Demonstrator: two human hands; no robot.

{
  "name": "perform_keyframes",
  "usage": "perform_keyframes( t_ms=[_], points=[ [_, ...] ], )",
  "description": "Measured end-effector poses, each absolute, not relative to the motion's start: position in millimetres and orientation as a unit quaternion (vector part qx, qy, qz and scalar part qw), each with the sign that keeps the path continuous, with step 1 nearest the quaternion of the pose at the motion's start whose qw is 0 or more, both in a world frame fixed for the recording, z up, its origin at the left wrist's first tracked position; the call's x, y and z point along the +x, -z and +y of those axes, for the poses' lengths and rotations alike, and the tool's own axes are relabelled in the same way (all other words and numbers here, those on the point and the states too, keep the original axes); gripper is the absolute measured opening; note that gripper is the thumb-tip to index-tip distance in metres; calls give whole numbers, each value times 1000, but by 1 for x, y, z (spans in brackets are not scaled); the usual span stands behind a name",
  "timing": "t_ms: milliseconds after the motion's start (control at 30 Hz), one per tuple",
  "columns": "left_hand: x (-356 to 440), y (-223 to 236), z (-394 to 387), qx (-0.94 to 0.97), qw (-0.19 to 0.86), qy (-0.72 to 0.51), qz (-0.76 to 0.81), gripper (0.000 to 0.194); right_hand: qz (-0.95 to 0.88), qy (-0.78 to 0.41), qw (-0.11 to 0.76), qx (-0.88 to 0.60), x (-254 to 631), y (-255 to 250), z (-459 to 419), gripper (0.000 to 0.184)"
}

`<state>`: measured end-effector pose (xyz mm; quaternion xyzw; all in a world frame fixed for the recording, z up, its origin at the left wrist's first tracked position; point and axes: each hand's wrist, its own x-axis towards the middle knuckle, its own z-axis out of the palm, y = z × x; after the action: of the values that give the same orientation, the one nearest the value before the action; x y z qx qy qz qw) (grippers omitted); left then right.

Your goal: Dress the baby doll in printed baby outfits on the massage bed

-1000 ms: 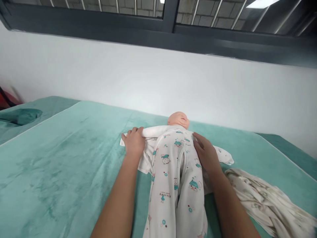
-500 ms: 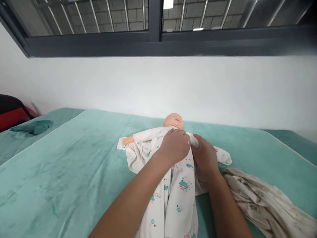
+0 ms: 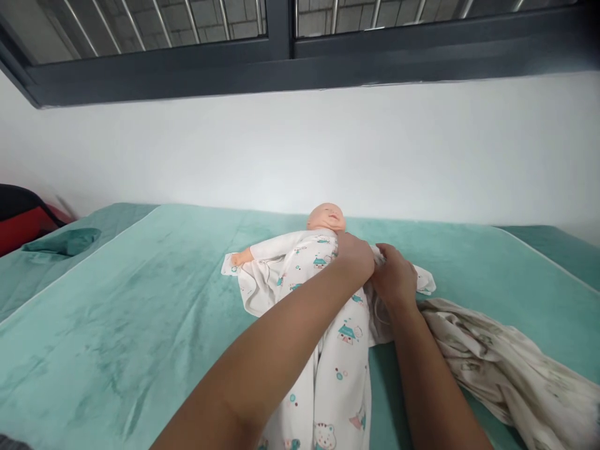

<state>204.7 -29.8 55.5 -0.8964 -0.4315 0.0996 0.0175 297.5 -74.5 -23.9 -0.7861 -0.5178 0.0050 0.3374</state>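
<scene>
A baby doll (image 3: 325, 217) lies on its back on a teal bed cover (image 3: 117, 300), head toward the wall. It wears a white sleepsuit (image 3: 304, 269) printed with small teal figures. My left hand (image 3: 357, 255) reaches across the doll's chest to its right-hand shoulder, fingers curled on the sleepsuit cloth. My right hand (image 3: 396, 278) sits right beside it, fingers closed on the same stretch of fabric. The doll's bare hand (image 3: 240, 257) shows at the left sleeve end.
A crumpled cream patterned cloth (image 3: 506, 369) lies at the right beside my right forearm. A teal pillow (image 3: 63, 240) and something red and black (image 3: 21, 219) are at the far left. A white wall and a dark window frame (image 3: 281, 62) stand behind the bed.
My left hand left the doll's left sleeve, crossed over the chest and now meets my right hand at the other shoulder. The left sleeve lies loose with the doll's hand showing.
</scene>
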Motion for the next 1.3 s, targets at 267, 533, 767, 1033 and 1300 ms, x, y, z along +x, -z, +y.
perform_keyframes(
  t_ms=[267, 533, 767, 1033, 1300],
  points=[
    [145, -79, -16, -907, 7, 30, -420, 31, -450, -57, 434, -778, 306, 17, -78, 40],
    [107, -97, -18, -874, -36, 91, -475, 36, -339, -99, 579, -735, 334, 45, -66, 34],
    [109, -93, -20, -879, -51, 107, -462, 33, -243, -228, 732, -594, 331, 39, -68, 34],
    [137, -70, -31, -891, -2, 69, -449, 24, -315, -8, 694, -647, 304, 8, -88, 27],
    [49, -31, -64, -750, -125, 391, -519, 32, -680, -113, 501, -523, 226, 4, -99, 33]
  ],
)
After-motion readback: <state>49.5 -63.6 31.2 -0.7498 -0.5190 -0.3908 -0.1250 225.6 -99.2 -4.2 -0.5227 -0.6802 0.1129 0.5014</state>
